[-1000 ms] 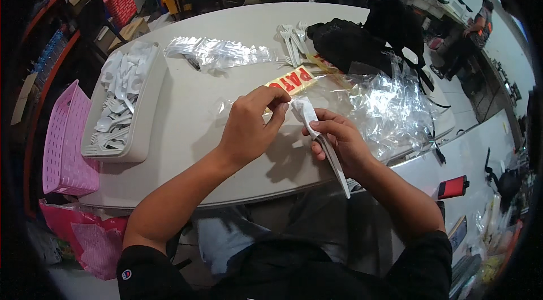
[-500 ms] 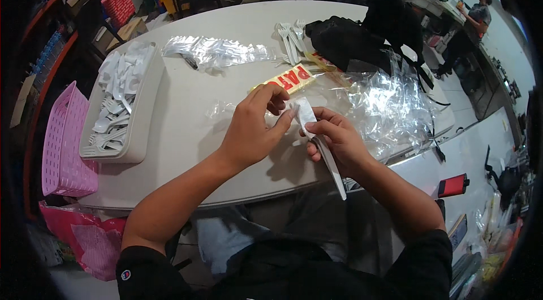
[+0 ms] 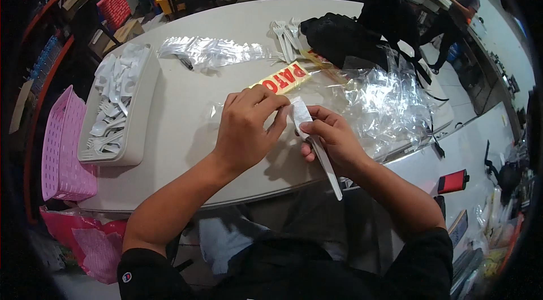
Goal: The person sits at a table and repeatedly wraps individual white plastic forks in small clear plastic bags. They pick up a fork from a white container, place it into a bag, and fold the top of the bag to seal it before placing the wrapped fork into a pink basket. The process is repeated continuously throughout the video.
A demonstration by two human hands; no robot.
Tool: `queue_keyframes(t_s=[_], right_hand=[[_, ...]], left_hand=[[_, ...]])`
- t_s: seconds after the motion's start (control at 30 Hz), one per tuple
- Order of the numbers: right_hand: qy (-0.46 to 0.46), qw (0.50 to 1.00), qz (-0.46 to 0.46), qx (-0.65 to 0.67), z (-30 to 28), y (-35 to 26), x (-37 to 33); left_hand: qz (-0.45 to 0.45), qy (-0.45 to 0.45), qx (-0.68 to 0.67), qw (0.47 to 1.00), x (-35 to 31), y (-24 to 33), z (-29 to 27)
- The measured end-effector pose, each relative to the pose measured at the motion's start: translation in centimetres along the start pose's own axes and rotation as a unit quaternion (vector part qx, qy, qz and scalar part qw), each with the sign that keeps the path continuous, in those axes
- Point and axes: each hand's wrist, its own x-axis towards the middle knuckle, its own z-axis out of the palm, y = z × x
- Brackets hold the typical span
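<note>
White plastic cutlery [image 3: 326,171] is held in the right hand [image 3: 336,139], above the near edge of the white table [image 3: 175,108]. It is gripped between thumb and curled fingers, the upper end covered by a white paper napkin [image 3: 301,113] and the bare end pointed toward the near right. The left hand [image 3: 247,124] is held just left of the napkin, with thumb and index finger bent and set narrowly apart at the tips; whether the napkin's corner is pinched there cannot be told.

At the left, an off-white plastic bin [image 3: 148,124] is filled with white plastic forks and spoons, and a pink perforated basket [image 3: 61,150] is placed beside it. Beyond the hands, a yellow strip with red lettering [image 3: 292,76] is seen, with loose white forks [image 3: 287,42] farther off. Clear plastic bags [image 3: 390,102] are spread at the right, near a black fabric bag [image 3: 345,42].
</note>
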Motion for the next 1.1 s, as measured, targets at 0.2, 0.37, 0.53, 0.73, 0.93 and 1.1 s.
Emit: queue_keyframes(t_s=[0.2, 0.37, 0.53, 0.73, 0.93, 1.1], right_hand=[[0.005, 1.000, -0.015, -0.015, 0.2, -0.1, -0.2], [0.006, 1.000, -0.021, -0.020, 0.3, 0.2, -0.3], [-0.007, 1.000, -0.019, -0.017, 0.4, 0.1, -0.5], [-0.025, 0.999, -0.026, 0.003, 0.1, -0.1, -0.4], [-0.007, 1.000, -0.013, 0.023, -0.2, 0.0, -0.3], [0.001, 0.999, -0.034, 0.013, 0.0, 0.1, -0.4]], left_hand=[[0.011, -0.012, 0.024, 1.000, 0.2, 0.4, -0.1], [-0.043, -0.033, -0.093, 0.994, -0.3, -0.4, 0.5], [-0.060, -0.048, -0.153, 0.985, -0.2, -0.5, 0.5], [-0.107, -0.058, -0.206, 0.971, -0.1, -0.7, 0.6], [-0.152, -0.065, -0.200, 0.966, -0.2, -0.6, 0.5], [-0.165, -0.027, -0.186, 0.968, -0.1, -0.8, 0.3]])
